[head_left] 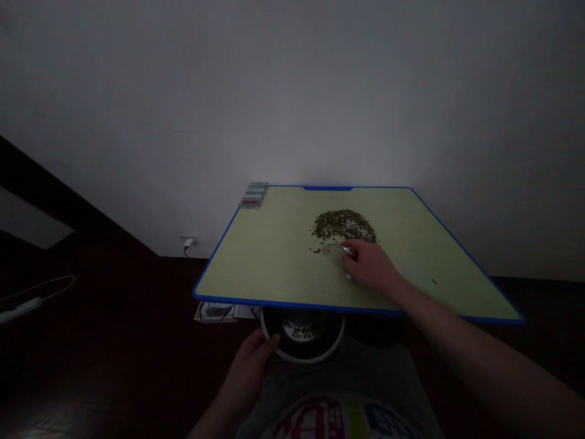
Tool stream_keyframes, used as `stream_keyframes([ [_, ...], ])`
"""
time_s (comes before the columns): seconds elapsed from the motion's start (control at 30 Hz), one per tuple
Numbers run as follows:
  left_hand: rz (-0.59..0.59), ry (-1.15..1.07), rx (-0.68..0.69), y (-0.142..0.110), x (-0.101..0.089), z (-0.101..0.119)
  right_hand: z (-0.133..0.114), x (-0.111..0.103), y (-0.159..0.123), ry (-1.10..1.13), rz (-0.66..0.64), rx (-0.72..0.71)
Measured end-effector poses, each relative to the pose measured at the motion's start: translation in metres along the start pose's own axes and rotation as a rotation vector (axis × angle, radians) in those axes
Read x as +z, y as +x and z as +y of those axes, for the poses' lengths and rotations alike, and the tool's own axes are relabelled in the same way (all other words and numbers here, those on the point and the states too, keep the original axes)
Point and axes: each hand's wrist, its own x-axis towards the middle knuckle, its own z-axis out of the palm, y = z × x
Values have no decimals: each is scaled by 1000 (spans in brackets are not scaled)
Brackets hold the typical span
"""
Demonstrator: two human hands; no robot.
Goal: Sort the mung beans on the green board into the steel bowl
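Note:
My right hand (369, 264) is closed around a shiny metal spoon (336, 247), its curved head low over the board and pointing left. Just beyond lies a spread pile of small brown-green grains (340, 224), with a few stray bits near the spoon. Below the board's front edge, my left hand (256, 349) grips the left rim of a round bowl (305, 360), thumb over the edge. The bowl is dark inside with a pale rim, and some small bits lie at its shiny bottom. Part of the bowl is hidden under the board.
A pale yellow tabletop board (274, 262) with a blue edge stands against the white wall (292, 91). A blurred-out object (254, 195) sits at its back left corner. A plug (188, 242) is in the wall, and a power strip (21, 310) lies at the left.

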Motion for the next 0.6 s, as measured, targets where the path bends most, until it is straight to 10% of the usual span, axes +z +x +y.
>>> stream_keyframes([
  [0.6, 17, 23, 15, 2, 0, 0, 9, 0, 21, 8, -30, -36],
])
